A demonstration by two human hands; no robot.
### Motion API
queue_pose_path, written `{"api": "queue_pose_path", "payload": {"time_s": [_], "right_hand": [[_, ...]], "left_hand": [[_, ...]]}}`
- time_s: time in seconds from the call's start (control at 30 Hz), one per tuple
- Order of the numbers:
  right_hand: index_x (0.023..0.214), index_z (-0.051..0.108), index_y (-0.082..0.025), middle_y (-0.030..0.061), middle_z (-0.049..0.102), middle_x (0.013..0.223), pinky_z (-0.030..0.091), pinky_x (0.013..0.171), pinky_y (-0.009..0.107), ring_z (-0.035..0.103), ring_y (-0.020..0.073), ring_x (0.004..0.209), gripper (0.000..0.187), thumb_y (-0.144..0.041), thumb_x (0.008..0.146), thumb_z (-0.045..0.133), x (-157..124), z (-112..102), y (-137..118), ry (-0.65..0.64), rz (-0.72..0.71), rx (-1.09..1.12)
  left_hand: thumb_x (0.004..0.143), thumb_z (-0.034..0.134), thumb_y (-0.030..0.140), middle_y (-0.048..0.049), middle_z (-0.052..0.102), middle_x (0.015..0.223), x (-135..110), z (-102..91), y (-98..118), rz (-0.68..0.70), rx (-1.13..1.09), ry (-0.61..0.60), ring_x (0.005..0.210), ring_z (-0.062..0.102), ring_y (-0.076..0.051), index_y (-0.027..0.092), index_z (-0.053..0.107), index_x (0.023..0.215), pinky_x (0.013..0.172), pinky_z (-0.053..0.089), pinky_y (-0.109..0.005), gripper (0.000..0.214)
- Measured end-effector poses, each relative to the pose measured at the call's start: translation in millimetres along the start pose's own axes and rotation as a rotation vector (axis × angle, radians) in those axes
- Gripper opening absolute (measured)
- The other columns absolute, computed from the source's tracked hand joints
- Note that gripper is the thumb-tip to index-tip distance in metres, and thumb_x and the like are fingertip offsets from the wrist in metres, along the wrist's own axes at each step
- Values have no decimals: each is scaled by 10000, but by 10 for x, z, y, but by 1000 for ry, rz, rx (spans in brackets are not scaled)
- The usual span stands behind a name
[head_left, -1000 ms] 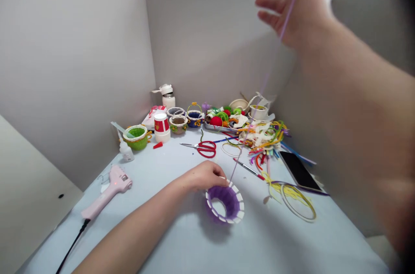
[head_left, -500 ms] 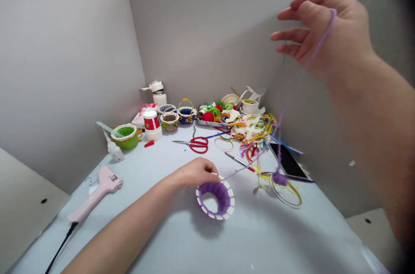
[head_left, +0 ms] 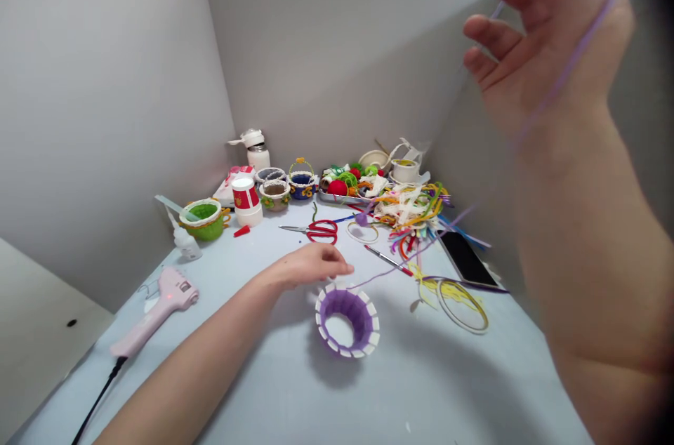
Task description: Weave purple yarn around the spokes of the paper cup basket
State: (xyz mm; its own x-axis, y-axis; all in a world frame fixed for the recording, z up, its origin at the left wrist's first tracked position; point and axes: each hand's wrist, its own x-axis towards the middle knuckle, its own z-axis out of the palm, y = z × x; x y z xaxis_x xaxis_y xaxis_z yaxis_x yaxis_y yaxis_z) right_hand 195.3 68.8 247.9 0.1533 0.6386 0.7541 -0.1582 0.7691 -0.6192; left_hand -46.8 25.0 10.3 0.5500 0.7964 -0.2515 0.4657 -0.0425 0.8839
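Observation:
A paper cup woven with purple yarn (head_left: 347,320) stands on the pale table (head_left: 274,389). My left hand (head_left: 308,266) rests just behind the cup's far rim, fingers curled together and pointing right, close to where the yarn leaves the cup. A thin purple yarn strand (head_left: 421,248) runs from the cup up to my right hand (head_left: 542,38), raised high at the upper right. The strand is looped across that hand's palm and back, with the fingers half curled and blurred.
A pink glue gun (head_left: 158,304) with black cord lies at the left. Red scissors (head_left: 319,229), small decorated cups (head_left: 274,194), a green cup (head_left: 204,217), a tray of yarn scraps (head_left: 358,187), a dark phone (head_left: 466,259) and a wire ring (head_left: 460,301) crowd the back and right. Grey partition walls enclose the table.
My right hand went down and then back up and to the right, drawing the purple strand taut. My left hand slid slightly back off the cup's rim. The camera tilted a little.

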Motion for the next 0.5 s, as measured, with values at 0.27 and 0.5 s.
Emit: {"api": "queue_pose_path", "payload": {"time_s": [0.27, 0.5], "right_hand": [[920, 614, -214, -25, 653, 1008, 506, 493, 219, 670, 138, 719, 165, -233, 902, 451, -412, 139, -66, -116, 54, 76], [968, 708, -300, -79, 614, 1159, 543, 670, 204, 638, 99, 892, 353, -300, 978, 355, -733, -138, -220, -175, -2, 16]], "left_hand": [[598, 765, 382, -185, 476, 1321, 847, -106, -195, 227, 381, 609, 1213, 442, -320, 133, 465, 1296, 1012, 344, -424, 800], [754, 578, 232, -80, 676, 895, 1250, 54, -158, 259, 587, 394, 929, 590, -246, 172, 687, 822, 908, 399, -380, 142]]}}
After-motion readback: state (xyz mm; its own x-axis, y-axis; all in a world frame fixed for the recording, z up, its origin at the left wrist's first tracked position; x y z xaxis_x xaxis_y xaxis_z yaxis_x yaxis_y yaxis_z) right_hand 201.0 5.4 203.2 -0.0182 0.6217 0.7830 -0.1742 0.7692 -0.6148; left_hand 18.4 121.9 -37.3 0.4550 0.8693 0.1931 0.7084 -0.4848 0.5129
